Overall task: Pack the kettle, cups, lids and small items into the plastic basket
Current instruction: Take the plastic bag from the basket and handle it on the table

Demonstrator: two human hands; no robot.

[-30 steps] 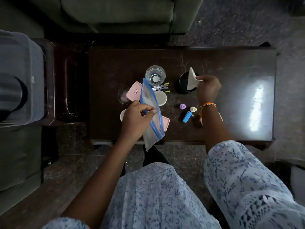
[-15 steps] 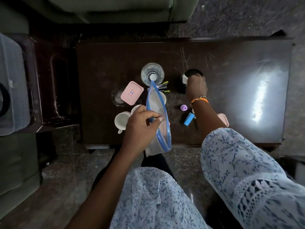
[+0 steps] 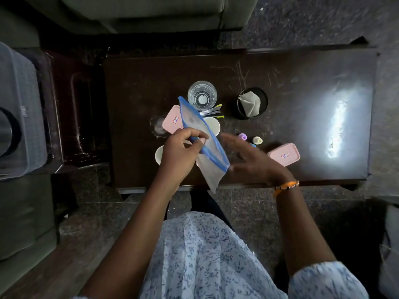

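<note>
L hand [image 3: 183, 147]: grip pinched on blue zip edge of zip bag [image 3: 205, 143], held up off the desk w/ mouth tilted toward 1 o'clock; prob. so the other hand can load it.
R hand [image 3: 248, 160]: blurred, fingers spread, nothing in grip; just beside bag's lower corner, at its 4 o'clock. Looks set to steady or open the mouth.
Small items: purple cap [image 3: 242, 137], pale cap [image 3: 257, 140] at 3 o'clock of bag, not yet packed.
Lids: pink lid [image 3: 284, 156] at 4 o'clock; 2nd pink lid [image 3: 171, 123] part hidden behind bag.
Cups: glass [image 3: 202, 97] at 12; black cup [image 3: 252, 103] w/ crumpled paper inside at 1–2; white cup [image 3: 212, 125] behind bag.
Basket: plastic basket [image 3: 21, 117] far off at 9 o'clock, on a side stand.
Desk [image 3: 302, 83]: dark wood, scratched, window glare at 3 o'clock.
Room: dim; sofa at 12, speckled stone floor.
</note>
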